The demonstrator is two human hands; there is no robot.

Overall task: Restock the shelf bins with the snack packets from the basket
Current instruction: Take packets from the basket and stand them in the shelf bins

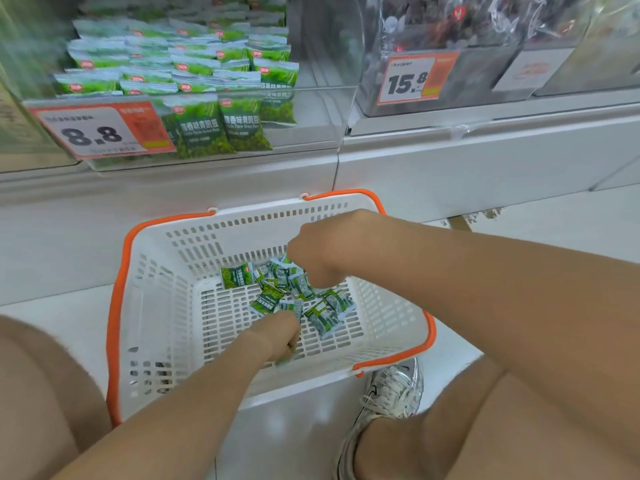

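Snack packets (294,293) partly under right hand (320,249)

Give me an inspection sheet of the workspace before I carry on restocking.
Surface: white floor; the basket stands on it below the shelf.
Job's things: the basket holds a loose heap of green snack packets; the clear shelf bin above is part filled with like packets, its right side bare.
Clutter: brownish bits at the shelf base, too blurred to name.
Grips: right grip curled on packets at the heap's far side; left grip curled at its near side, green showing beneath.
Cables: nothing seen.
Surroundings: 8.8 tag; 15.8 tag; neighbouring bin of dark packets; silver shoe.
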